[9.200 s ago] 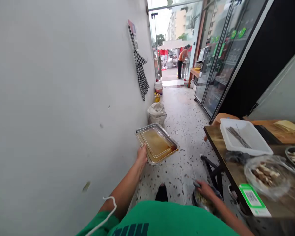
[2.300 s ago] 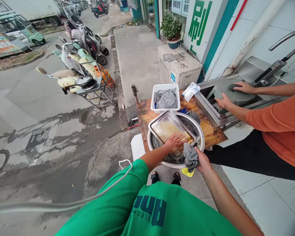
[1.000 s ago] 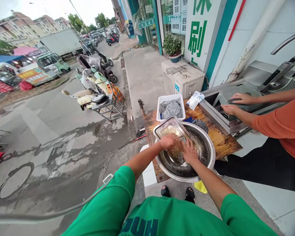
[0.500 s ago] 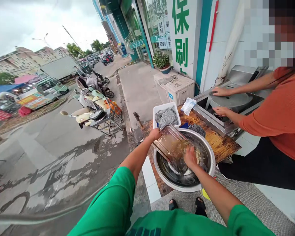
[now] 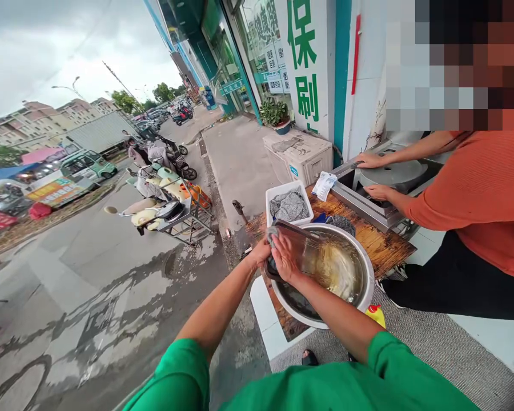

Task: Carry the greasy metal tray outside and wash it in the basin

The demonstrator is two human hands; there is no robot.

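Note:
A large metal basin (image 5: pixel 369 279) of cloudy, foamy water stands on a wooden board. A rectangular, see-through-looking tray (image 5: pixel 305 246) is tilted over the basin's left side, its right end down in the water. My left hand (image 5: pixel 260 255) grips the tray's left edge. Against that same edge my right hand (image 5: pixel 285 258) presses a small grey cloth (image 5: pixel 273 233), its fingers folded over it. Much of the cloth is hidden by the fingers.
Behind the basin sits a white box (image 5: pixel 269 200) of grey cloths, with a white packet (image 5: pixel 324 186) beside it. At right, a person in orange (image 5: pixel 475 188) handles a grey round lid (image 5: pixel 396 174) on a steel unit. A yellow bottle (image 5: pixel 376 314) stands by the basin.
My right hand has moved left, out of the basin water to the tray's left edge, and now shows a grey cloth. The tray has shifted slightly left; my left hand still holds it.

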